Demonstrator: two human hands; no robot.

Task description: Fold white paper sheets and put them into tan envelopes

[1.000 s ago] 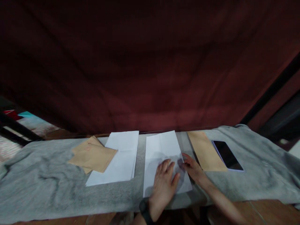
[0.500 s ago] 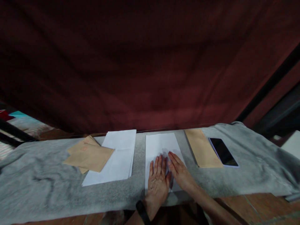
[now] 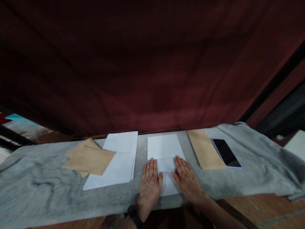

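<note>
In front of me lies a white sheet of paper with a crease running across it. My left hand rests flat on its left edge, fingers stretched out and pointing away from me. On the opposite edge, my right hand lies flat too, its fingers extended. Between the two hands the lower part of the paper shows. A dark band circles my left wrist. Neither hand grips anything.
To the left sits a stack of white paper, partly under several brown envelopes. On the right are a brown envelope and a phone touching it. A grey cloth covers the surface; a dark red curtain hangs behind.
My hands have moved apart from the middle of the sheet to its left and right edges. The crease across the paper now shows between them.
</note>
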